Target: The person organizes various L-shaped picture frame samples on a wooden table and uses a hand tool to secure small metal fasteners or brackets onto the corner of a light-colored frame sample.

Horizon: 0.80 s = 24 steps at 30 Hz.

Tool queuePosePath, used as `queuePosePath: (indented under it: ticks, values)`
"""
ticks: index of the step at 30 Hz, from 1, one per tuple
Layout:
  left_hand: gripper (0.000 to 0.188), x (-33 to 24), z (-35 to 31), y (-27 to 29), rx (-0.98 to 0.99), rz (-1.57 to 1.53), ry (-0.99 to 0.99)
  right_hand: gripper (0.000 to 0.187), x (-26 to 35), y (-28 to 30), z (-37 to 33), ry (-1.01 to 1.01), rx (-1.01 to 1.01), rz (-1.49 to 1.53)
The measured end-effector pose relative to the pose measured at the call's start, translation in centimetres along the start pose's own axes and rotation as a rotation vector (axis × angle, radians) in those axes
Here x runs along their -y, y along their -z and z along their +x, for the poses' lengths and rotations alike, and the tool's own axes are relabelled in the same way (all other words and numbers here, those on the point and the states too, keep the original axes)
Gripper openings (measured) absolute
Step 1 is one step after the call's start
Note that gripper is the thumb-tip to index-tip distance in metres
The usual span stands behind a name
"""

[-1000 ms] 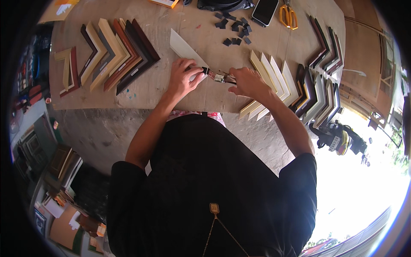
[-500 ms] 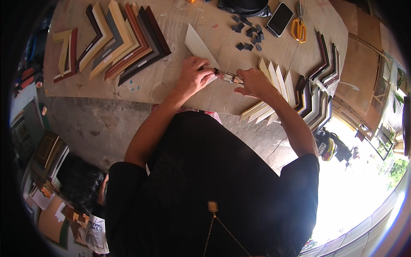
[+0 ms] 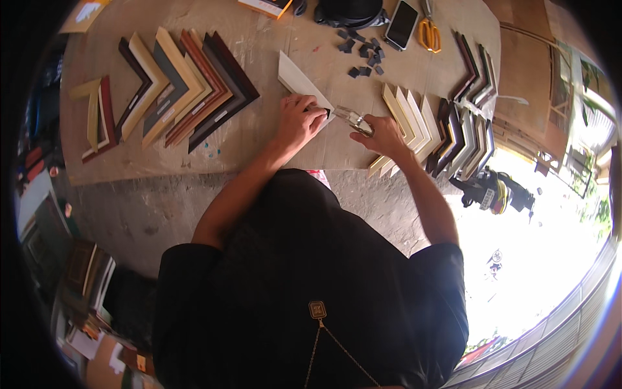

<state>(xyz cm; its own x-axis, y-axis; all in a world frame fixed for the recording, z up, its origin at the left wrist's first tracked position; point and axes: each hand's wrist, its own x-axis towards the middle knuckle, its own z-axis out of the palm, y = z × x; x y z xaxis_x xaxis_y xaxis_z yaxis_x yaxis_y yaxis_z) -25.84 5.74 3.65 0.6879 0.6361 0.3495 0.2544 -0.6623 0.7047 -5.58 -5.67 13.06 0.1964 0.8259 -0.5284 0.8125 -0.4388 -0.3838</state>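
At twelve o'clock, your left hand (image 3: 303,121) is grasping a white frame corner (image 3: 298,81) and black piece (image 3: 327,113), apparently steadying both; at one, your right hand (image 3: 383,137) is clasping a metal tool (image 3: 353,118), likely aiming its nose.

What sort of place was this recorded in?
Probably a picture-framing workshop: V-shaped moulding samples lie in rows on a broad worktable, with orange-handled scissors near its far side.
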Motion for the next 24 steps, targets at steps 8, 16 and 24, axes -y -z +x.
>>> queuePosePath:
  ticks: [8, 16, 24]
  values:
    - [0.016, 1.3, 9.6, -3.5, 0.138, 0.039, -0.152, 0.051, 1.0, -6.8, -3.5, -0.585, -0.197, 0.413]
    - [0.017, 4.0, 13.8, -9.5, 0.377, 0.147, -0.243, 0.057, 0.7, -8.3, -3.0, -0.642, -0.180, 0.395]
    - [0.020, 2.7, 15.1, -4.5, 0.638, -0.394, 0.196, 0.060, 1.6, -7.4, -2.8, -0.668, -0.229, 0.391]
